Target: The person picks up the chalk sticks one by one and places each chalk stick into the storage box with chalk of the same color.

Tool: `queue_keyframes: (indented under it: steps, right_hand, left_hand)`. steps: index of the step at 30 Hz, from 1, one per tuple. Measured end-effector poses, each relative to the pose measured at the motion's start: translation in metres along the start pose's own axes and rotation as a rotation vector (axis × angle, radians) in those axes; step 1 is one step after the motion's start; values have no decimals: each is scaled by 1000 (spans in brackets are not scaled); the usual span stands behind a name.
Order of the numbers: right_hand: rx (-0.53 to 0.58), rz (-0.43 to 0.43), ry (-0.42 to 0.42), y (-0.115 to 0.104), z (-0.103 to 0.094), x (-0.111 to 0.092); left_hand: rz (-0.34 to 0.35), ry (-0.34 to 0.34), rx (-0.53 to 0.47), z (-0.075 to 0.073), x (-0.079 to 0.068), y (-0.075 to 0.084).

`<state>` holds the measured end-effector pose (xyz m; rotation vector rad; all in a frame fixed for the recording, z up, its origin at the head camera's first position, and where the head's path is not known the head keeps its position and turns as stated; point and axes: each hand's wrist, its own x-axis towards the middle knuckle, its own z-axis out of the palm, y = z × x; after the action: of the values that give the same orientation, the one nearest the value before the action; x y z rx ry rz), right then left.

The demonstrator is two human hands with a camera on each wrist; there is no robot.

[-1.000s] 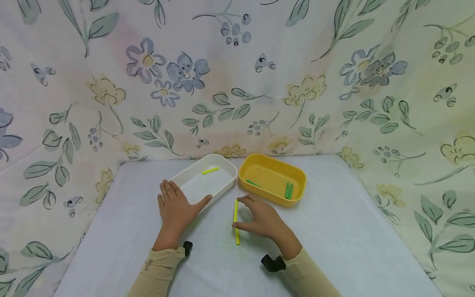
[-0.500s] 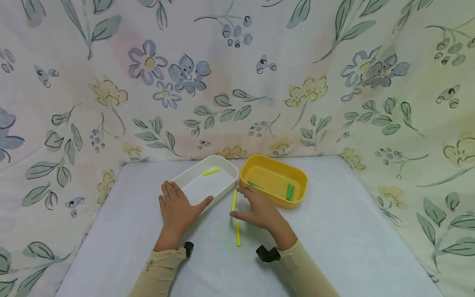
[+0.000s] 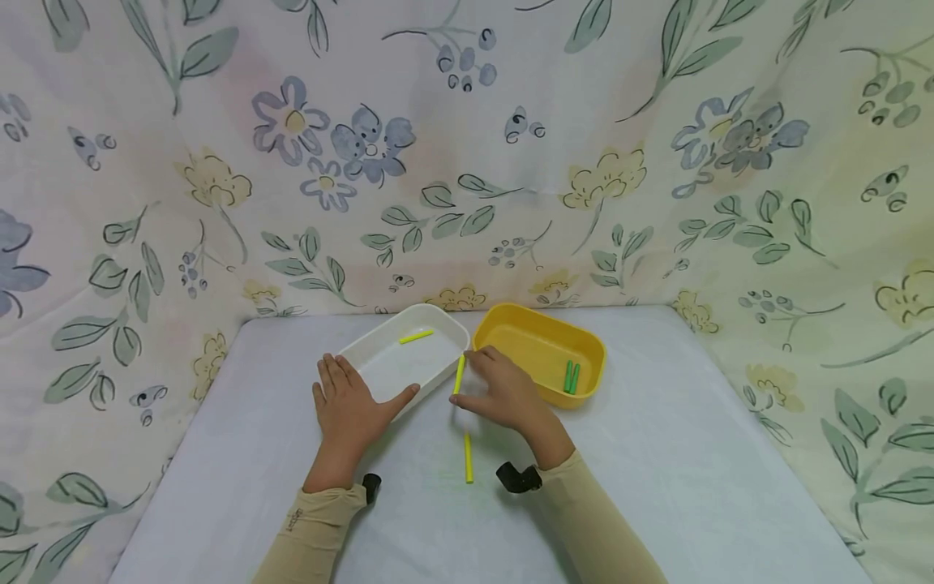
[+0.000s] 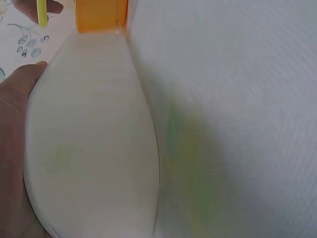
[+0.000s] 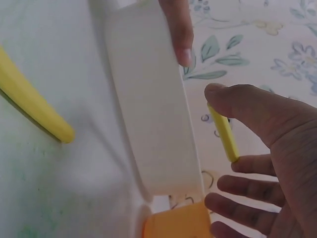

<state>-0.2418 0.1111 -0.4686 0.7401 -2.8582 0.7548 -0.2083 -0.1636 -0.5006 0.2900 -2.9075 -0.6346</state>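
Observation:
My right hand [image 3: 507,393] pinches a thin yellow stick [image 3: 459,377] by its ends, between thumb and index finger. In the right wrist view this held stick [image 5: 224,131] is raised beside the white tray [image 5: 148,109], and the other fingers are spread. My left hand [image 3: 350,410] lies across the left end of that tray [image 3: 440,379], fingers straight and thumb on the near rim. Another yellow stick [image 3: 416,337] lies inside the white tray. On the cloth, in front of the right hand, rests one more yellow stick [image 3: 469,458].
An orange-yellow tray [image 3: 536,334] stands right of the white one, with two green sticks [image 3: 571,378] visible inside. White cloth [image 3: 686,454] covers the table and carries faint green and yellow smudges. Floral fabric [image 3: 467,162] hangs behind and at the sides.
My right hand has lifted the yellow stick off the cloth and carried it away from me, up to the white tray's right corner. It now hides a green stick. The left hand stays put.

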Motion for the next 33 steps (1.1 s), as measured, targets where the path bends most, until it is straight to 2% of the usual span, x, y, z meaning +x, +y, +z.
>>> queue_keyframes:
  steps: [8, 17, 25, 33]
  right_hand:
    - [-12, 58, -30, -2, 2, 19]
    - [-125, 82, 29, 1, 3, 37]
    - [-158, 167, 40, 3, 12, 44]
    - [-206, 223, 89, -2, 18, 54]
  left_hand:
    - [-11, -11, 0, -2, 0, 1]
    - [8, 7, 6, -2, 0, 1]
    - [14, 9, 11, 5, 0, -1]
    - [13, 9, 3, 2, 1, -1]
